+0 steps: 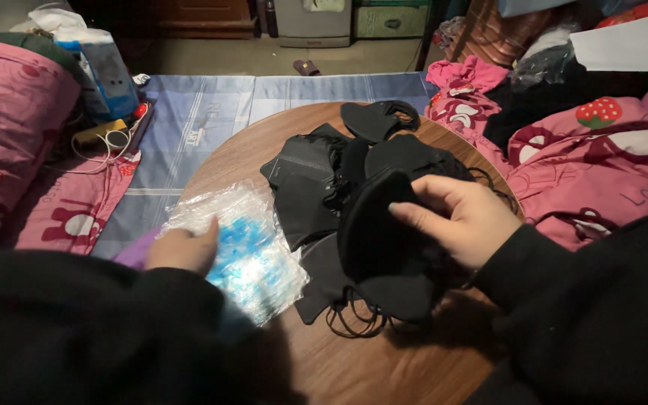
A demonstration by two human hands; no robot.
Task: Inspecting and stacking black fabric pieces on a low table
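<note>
My right hand (463, 217) grips a black face mask (373, 232) and holds it up over a heap of several black masks (316, 176) on a round wooden table (384, 367). My left hand (183, 249) rests on a stack of clear plastic bags with blue print (253, 259) at the table's left side; its fingers lie flat, and I cannot tell whether they pinch a bag. Another black mask (376, 118) lies at the far edge of the table. Thin black ear loops (350, 322) trail beneath the held mask.
A blue checked mat (196, 124) covers the floor beyond the table. Pink printed bedding (9, 135) lies at the left and more pink cloth (601, 157) at the right. A blue and white bag (106, 71) and cables (103, 139) sit far left.
</note>
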